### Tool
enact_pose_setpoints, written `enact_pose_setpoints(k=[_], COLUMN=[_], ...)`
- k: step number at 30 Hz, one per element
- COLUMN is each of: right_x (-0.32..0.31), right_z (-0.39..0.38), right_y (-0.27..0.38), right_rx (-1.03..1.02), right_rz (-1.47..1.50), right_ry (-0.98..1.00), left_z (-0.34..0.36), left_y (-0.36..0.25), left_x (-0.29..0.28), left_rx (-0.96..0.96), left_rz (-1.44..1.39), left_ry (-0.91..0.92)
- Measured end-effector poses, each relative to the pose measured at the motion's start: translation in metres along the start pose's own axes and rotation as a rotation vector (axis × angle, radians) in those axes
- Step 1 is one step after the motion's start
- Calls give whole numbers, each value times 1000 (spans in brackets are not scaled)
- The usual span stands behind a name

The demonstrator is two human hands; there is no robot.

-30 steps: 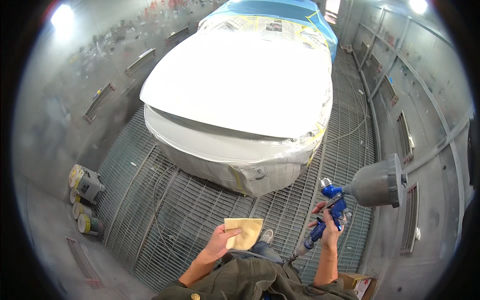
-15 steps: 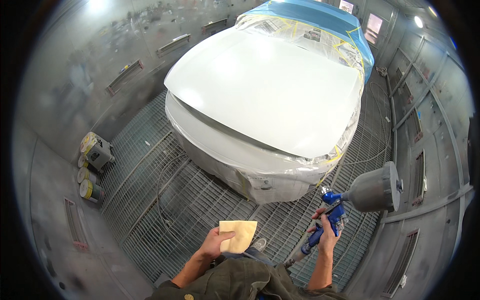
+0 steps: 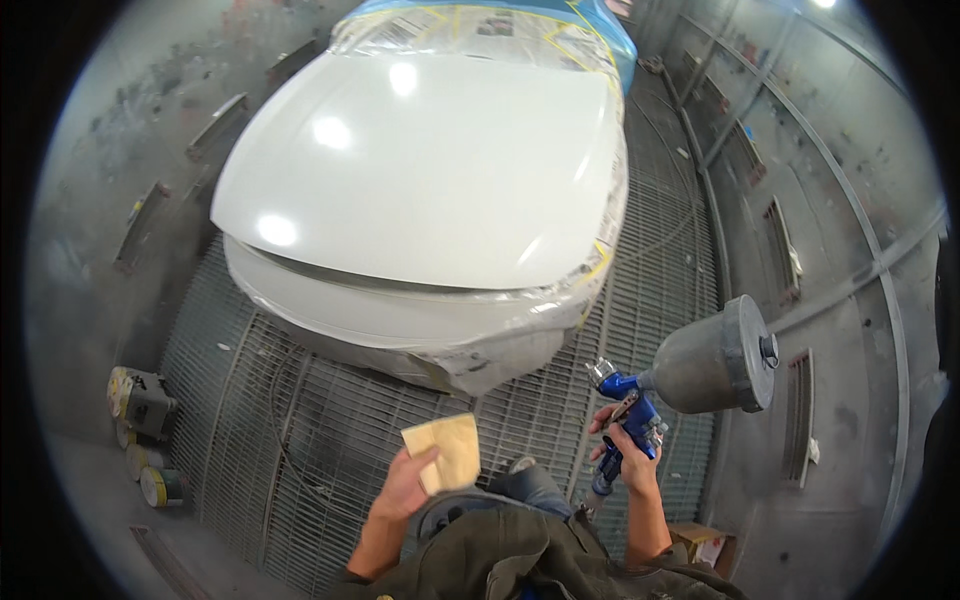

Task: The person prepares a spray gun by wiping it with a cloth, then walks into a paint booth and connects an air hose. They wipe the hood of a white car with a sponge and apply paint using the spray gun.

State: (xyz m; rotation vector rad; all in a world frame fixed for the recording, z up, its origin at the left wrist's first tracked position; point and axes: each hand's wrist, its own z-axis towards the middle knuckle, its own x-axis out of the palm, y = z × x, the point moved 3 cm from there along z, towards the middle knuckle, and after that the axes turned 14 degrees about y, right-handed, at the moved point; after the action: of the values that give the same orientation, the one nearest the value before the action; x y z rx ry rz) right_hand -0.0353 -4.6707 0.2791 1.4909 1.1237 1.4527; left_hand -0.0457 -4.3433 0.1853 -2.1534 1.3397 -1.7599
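A folded yellow cloth (image 3: 450, 452) was held by the left hand (image 3: 404, 487); the thumb was laid flat on its face, and the fingers behind were hidden by it. The cloth was stretched out forward and to the right of this grip.

By the right hand (image 3: 630, 455), the handle of a blue spray gun (image 3: 642, 412) was enclosed. Some fingers could be seen in front of the handle, near the metal lever, but whether the lever was pressed could not be told. The silver nozzle (image 3: 600, 372) was placed ahead and slightly left of this grip, and the large grey cup (image 3: 710, 355) was carried ahead and to its right. The two hands were kept well apart.

Ahead of both grips, a white car hood (image 3: 430, 165) was seen, with lights reflected on it. Below its front edge, the car was covered with masking film (image 3: 510, 355). Under the hands, a floor grating (image 3: 400, 400) was spread. Far to the left of the left grip, cans (image 3: 160, 486) were stood by the wall; behind the right grip, a cardboard box (image 3: 690, 528) was partly hidden by the jacket (image 3: 480, 560).
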Motion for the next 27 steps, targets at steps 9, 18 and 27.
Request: enact_pose_setpoints(k=[9, 18, 27], right_x=[-119, -331, -495], right_z=[7, 56, 137], right_y=[30, 104, 193], right_rx=[-56, -89, -20], right_rz=[-52, -74, -22], right_ry=[-147, -167, -27], left_z=[145, 325, 435], left_y=[41, 160, 153], left_x=[45, 139, 229], left_rx=[-13, 98, 369], left_rz=[77, -78, -1], left_ry=[-41, -332, -486])
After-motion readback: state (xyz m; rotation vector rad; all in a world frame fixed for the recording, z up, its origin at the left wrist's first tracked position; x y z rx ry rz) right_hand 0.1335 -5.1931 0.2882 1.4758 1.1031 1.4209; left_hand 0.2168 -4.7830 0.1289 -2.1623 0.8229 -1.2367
